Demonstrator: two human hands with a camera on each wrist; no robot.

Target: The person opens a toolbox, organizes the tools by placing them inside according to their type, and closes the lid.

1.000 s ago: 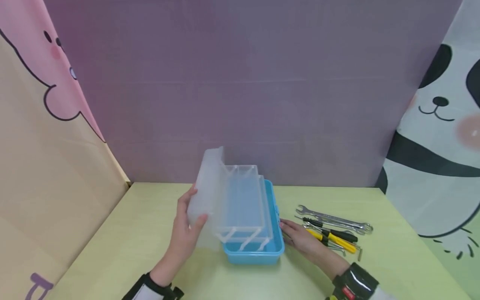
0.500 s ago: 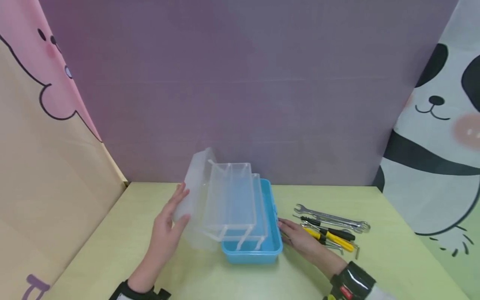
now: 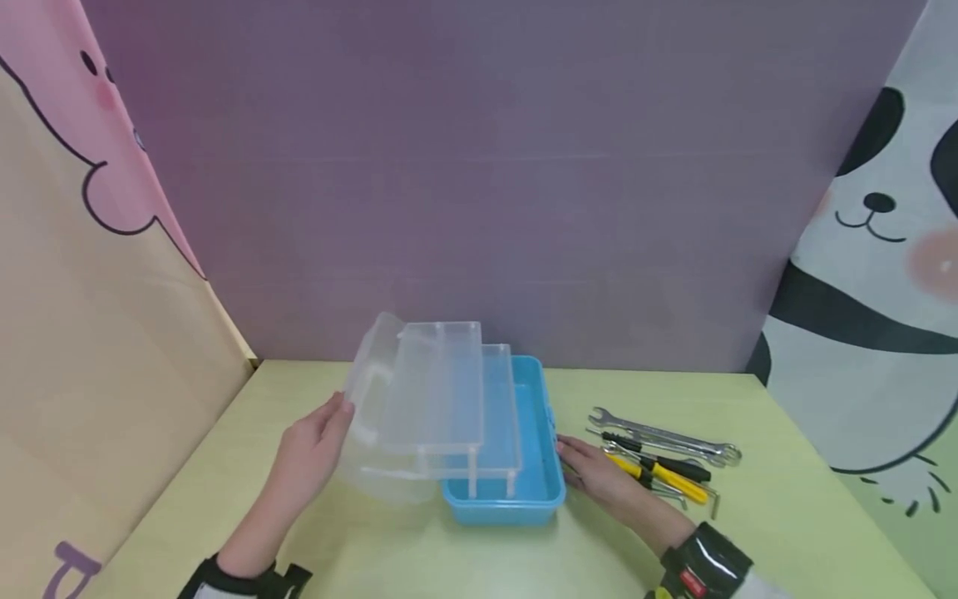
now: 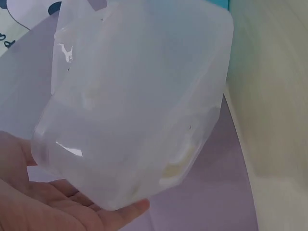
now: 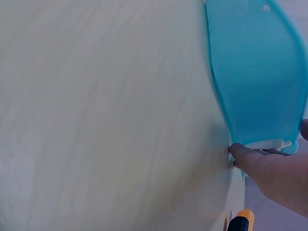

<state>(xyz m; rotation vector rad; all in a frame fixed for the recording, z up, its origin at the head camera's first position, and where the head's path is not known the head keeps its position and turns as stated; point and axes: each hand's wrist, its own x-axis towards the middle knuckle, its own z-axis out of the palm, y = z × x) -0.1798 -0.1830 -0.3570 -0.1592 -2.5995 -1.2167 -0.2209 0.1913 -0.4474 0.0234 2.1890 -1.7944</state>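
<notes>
A blue toolbox point(image 3: 505, 514) stands on the table, its translucent lid point(image 3: 367, 391) tipped out to the left. Two clear tiered trays point(image 3: 434, 399) are fanned out leftward above the base on thin link arms. My left hand point(image 3: 310, 445) holds the lid's outer edge; the left wrist view shows the fingers point(image 4: 120, 216) under its edge and the thumb at the side. My right hand point(image 3: 599, 476) rests against the toolbox's right side. In the right wrist view its fingers point(image 5: 248, 156) lie low along the blue wall, beside a white strip.
Right of the toolbox lie two-ended wrenches point(image 3: 666, 433), black-handled screwdrivers point(image 3: 684, 468), yellow-handled screwdrivers point(image 3: 679, 482) and hex keys point(image 3: 714, 503). A grey-purple backdrop point(image 3: 479, 208) rises behind the table's far edge, with printed cloths at both sides.
My left hand has moved left and lower with the lid, which tips farther over. The trays have spread leftward, uncovering more of the blue base. My right hand stays at the toolbox's side.
</notes>
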